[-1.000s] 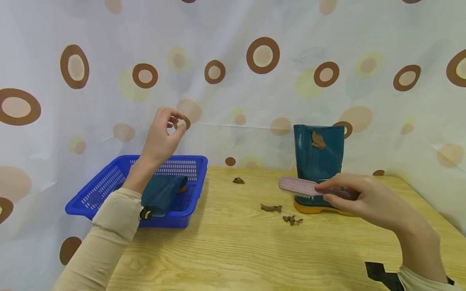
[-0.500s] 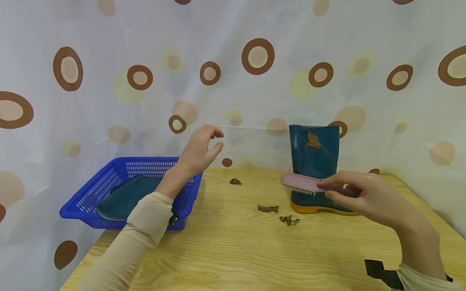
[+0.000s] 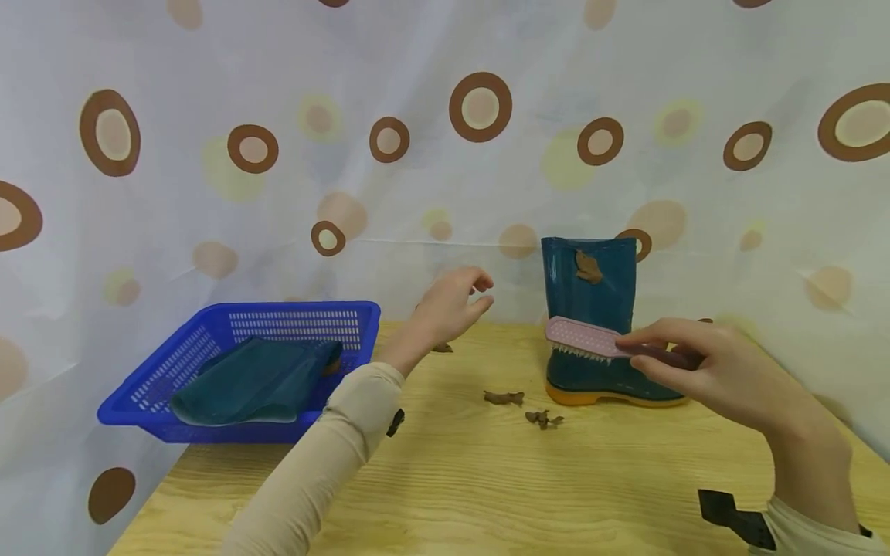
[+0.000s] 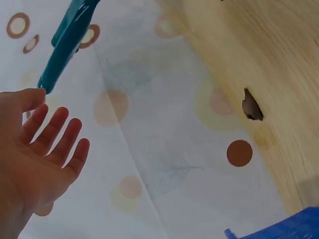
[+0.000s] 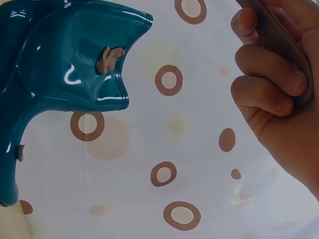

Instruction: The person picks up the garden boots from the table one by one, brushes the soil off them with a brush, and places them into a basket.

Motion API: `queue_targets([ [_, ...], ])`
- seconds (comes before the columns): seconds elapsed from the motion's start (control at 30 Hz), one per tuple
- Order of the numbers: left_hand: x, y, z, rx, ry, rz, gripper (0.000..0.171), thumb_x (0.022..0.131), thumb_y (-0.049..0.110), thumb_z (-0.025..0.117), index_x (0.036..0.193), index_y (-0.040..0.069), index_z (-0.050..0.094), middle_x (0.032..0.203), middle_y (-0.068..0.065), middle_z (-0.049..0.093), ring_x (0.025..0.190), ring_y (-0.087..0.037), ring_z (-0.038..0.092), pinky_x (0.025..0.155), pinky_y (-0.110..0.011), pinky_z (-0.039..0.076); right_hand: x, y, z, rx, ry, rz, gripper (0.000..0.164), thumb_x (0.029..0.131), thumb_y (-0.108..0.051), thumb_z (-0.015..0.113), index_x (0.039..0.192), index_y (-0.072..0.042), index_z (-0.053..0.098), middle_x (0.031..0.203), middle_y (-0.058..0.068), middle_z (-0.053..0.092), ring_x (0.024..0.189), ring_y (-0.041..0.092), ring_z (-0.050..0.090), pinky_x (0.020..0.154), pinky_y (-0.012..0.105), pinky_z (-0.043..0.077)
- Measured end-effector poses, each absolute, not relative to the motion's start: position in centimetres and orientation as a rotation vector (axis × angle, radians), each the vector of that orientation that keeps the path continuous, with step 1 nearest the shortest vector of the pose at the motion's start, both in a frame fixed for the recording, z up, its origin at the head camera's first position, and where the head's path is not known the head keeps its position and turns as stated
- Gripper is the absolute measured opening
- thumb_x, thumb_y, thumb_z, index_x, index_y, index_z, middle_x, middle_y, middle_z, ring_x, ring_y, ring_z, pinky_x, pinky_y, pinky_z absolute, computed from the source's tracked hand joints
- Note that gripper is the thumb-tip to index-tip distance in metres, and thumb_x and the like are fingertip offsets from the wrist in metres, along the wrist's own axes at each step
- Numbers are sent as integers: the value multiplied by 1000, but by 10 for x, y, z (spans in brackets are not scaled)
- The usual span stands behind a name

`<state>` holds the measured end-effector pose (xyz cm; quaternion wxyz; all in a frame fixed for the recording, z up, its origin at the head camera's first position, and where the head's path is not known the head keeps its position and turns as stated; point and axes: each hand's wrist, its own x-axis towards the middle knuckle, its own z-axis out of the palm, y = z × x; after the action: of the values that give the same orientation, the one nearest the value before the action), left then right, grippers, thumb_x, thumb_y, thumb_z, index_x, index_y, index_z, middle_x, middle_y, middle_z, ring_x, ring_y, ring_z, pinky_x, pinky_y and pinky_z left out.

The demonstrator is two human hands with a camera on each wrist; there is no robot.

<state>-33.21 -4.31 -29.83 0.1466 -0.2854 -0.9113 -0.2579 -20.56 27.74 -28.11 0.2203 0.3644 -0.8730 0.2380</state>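
A teal rubber boot [image 3: 615, 286] with an orange sole stands upright on the table, a brown leaf [image 3: 587, 267] stuck to its shaft. My right hand [image 3: 737, 378] grips the dark handle of a pink brush [image 3: 584, 338], whose pale bristles point down in front of the boot. In the right wrist view, curled fingers [image 5: 269, 74] wrap this handle, and a small brown bit [image 5: 20, 153] clings to the boot's foot. My left hand [image 3: 452, 305] holds nothing, its fingers loosely bent, left of the boot. The left wrist view shows its palm [image 4: 35, 169] near the boot's top edge.
A blue plastic basket [image 3: 368, 340] stands at the left, with another teal boot [image 3: 257, 378] lying in it. Dry brown leaves [image 3: 504, 398] and a crumpled leaf piece [image 3: 544, 419] lie before the standing boot. Another leaf [image 4: 251, 105] lies farther back. A patterned curtain hangs behind.
My left hand has moved right and down, from above the basket toward the standing boot, its fingertips parting. My right hand keeps the brush nearly in place, slightly higher. The view has turned slightly.
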Motion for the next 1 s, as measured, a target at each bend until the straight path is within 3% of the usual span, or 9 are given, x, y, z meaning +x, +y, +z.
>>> queue_targets([
  [0.17,-345,-18,-321,-789,-2694,-859,32,104,30,53,130,12,57,128,-6,62,118,-24,59,98,-36,51,-205,283,-282,1000,-2417,731,37,89,2,69,119,-21,70,109,-16,71,97,-8,66,72,8,53],
  [0.53,-363,36,-358,-704,-2822,-1277,60,99,50,54,145,11,47,136,-9,60,120,-24,60,97,-40,53,-202,285,-280,921,-2426,735,38,91,-1,69,119,-27,70,109,-15,71,86,-3,69,69,10,54],
  [1.0,-375,50,-374,-777,-2504,-1815,55,97,34,64,144,9,50,138,-11,59,122,-22,59,97,-35,54,-202,291,-278,916,-2419,718,38,90,-1,69,119,-26,70,108,-14,72,87,-3,69,70,10,54],
])
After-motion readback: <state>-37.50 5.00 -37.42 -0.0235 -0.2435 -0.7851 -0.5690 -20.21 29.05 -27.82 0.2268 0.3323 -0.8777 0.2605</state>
